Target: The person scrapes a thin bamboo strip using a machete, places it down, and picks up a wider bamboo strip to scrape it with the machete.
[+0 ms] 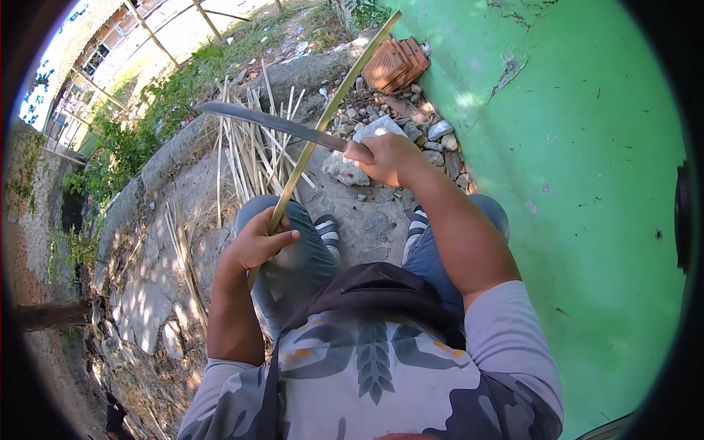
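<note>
Two hands share the work here, seen from above a seated person whose knees point to twelve o'clock. Largest in view is the green wall [587,183], filling everything from one to five o'clock and closing off that side. Next comes the cracked stone ground [147,293], running from six up to eleven o'clock, open and uncluttered toward nine. A heap of split cane strips [249,147] lies at twelve o'clock, with loose rubble [433,136] and a stack of red bricks [396,64] against the wall at one o'clock. The long bamboo stick [330,110] slants from the left knee up to the bricks; the left hand [257,242] has its grip closed around the lower end. It looks light, stiff and smooth, likely to split along the grain and leave sharp edges, so holding low, well below the blade, seems safest. The machete [271,121] crosses the stick at mid-length, its tip toward ten o'clock; the right hand [389,158] grips the handle firmly. The blade likely feels front-heavy, and free swing room lies toward ten o'clock.
</note>
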A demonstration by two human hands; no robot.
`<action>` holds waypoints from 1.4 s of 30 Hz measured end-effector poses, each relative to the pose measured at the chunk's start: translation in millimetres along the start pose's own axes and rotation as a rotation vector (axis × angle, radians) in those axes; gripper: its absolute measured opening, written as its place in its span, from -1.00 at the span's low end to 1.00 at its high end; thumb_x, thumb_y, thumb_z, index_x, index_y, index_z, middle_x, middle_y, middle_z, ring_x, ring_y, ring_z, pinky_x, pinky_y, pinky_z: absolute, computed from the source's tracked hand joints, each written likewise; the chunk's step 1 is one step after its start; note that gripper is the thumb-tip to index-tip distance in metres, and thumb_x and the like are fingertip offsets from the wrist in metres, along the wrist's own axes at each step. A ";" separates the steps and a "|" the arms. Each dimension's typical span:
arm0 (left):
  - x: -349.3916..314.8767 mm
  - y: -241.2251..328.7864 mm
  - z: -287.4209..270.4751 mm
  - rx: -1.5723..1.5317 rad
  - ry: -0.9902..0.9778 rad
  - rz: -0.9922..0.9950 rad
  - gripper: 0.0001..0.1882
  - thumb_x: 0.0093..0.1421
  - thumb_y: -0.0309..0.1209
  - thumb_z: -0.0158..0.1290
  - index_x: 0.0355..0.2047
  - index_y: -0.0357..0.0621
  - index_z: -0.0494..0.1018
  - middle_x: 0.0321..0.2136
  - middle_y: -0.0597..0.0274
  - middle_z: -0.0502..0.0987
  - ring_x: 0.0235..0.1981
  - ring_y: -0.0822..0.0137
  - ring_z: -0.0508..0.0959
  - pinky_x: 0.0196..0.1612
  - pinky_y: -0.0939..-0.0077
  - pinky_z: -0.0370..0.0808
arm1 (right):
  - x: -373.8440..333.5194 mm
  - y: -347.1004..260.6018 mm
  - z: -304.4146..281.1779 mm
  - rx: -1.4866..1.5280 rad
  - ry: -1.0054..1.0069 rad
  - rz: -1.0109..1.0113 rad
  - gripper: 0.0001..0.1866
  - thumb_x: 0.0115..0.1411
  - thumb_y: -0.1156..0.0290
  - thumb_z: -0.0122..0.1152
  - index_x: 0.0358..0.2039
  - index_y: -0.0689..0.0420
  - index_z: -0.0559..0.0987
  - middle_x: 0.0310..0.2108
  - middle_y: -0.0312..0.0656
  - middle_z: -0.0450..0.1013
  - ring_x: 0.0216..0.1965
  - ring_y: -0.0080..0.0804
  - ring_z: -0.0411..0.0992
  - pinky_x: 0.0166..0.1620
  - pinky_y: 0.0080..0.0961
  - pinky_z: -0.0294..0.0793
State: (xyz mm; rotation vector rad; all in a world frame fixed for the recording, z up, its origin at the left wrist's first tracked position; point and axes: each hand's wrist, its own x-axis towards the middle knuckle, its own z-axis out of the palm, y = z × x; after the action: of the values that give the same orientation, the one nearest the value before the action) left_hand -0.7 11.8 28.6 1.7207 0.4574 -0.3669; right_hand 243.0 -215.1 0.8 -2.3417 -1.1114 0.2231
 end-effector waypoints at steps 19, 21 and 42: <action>-3.8 -0.9 12.0 0.039 0.088 0.124 -0.64 0.19 -0.28 0.34 -0.24 -0.19 0.40 -0.46 0.48 0.33 -0.44 0.59 0.30 -0.42 0.60 0.26 | -1.1 -28.0 -6.6 -0.342 -0.223 -0.072 -0.71 0.23 -0.01 0.21 -0.32 -0.05 0.59 -0.31 -0.11 0.60 -0.20 0.01 0.57 -0.13 -0.08 0.54; -4.5 -2.9 11.4 0.050 0.100 0.108 -0.64 0.19 -0.28 0.34 -0.24 -0.19 0.40 -0.47 0.48 0.33 -0.45 0.59 0.30 -0.44 0.60 0.26 | -1.4 -22.3 -8.8 -0.337 -0.182 -0.074 -0.69 0.23 -0.02 0.20 -0.33 -0.04 0.59 -0.32 -0.11 0.60 -0.21 0.00 0.58 -0.14 -0.08 0.54; 8.9 -12.0 8.8 0.161 0.096 0.174 -0.62 0.17 -0.26 0.37 -0.24 -0.21 0.42 -0.53 0.48 0.32 -0.52 0.61 0.29 -0.52 0.60 0.21 | 6.4 16.3 -11.4 -0.017 0.020 0.164 -0.68 0.17 0.06 0.30 -0.22 0.03 0.65 -0.27 -0.03 0.61 -0.15 0.01 0.58 -0.08 -0.14 0.54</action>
State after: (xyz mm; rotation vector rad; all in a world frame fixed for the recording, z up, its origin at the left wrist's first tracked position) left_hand 1.2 6.0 12.3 1.9253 0.3518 -0.1999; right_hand 262.3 -223.2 2.3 -2.4466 -0.9160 0.2501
